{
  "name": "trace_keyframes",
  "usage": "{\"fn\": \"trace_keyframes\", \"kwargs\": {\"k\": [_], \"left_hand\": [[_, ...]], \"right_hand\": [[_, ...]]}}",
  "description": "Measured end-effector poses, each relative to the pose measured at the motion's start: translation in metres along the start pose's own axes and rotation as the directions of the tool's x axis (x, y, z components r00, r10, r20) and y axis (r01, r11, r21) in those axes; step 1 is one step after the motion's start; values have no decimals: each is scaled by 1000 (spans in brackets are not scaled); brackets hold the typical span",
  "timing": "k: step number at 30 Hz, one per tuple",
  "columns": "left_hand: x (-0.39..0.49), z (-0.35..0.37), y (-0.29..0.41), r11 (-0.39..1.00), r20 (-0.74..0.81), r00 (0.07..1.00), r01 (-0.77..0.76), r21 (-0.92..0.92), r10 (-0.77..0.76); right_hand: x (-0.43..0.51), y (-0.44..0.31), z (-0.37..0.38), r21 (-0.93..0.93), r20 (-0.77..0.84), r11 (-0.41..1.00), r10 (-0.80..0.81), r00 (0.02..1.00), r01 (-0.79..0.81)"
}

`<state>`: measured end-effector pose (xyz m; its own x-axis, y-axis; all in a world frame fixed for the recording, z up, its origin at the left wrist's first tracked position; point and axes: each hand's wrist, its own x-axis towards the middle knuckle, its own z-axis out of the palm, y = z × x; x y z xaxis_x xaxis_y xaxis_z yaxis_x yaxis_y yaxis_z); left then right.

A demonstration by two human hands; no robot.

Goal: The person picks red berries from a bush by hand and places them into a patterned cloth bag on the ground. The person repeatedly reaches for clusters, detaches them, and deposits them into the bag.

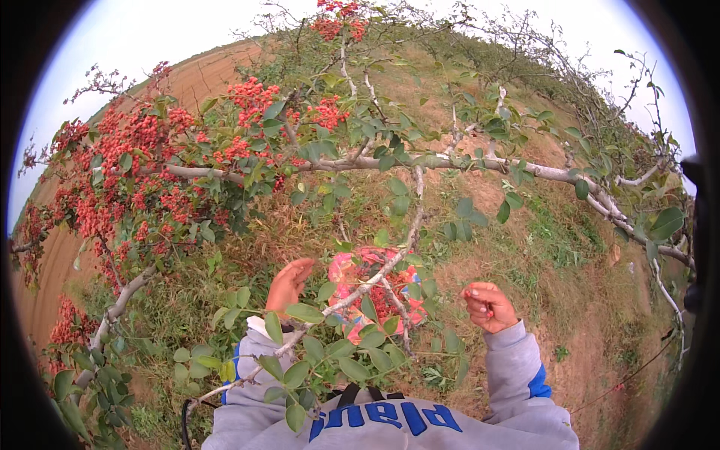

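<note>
My right hand (489, 306) is curled at the right of the middle, with a few small red berries (490, 313) between its fingers. My left hand (288, 287) is raised on the other side, its fingers extended and nothing visible in them. Between the hands and lower down, a pink patterned bag (341, 271) gapes open, holding many red berry clusters (384, 302). A bare grey side branch (368, 285) with green leaves (354, 368) crosses in front of the bag and hides part of it. Neither hand touches the bag.
A thick horizontal branch (360, 163) spans the view beyond my hands. Dense red berry clusters (135, 135) hang at the left, above another upright branch (115, 309). Thorny-looking twigs (635, 84) rise at the far right. Dry grass (506, 247) covers the ground; ploughed soil (208, 73) lies beyond.
</note>
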<state>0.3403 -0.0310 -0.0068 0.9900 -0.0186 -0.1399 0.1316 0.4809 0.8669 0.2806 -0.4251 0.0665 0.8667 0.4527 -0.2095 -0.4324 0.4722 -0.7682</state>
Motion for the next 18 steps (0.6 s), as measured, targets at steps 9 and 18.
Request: {"fn": "trace_keyframes", "kwargs": {"k": [9,18], "left_hand": [[0,63,94,837,120,839,-541,77,531],[34,79,143,725,10,742,-652,-222,671]], "right_hand": [[119,53,-80,-920,376,-333,-610,698,205],[26,-25,43,-855,88,489,-191,978,172]]}}
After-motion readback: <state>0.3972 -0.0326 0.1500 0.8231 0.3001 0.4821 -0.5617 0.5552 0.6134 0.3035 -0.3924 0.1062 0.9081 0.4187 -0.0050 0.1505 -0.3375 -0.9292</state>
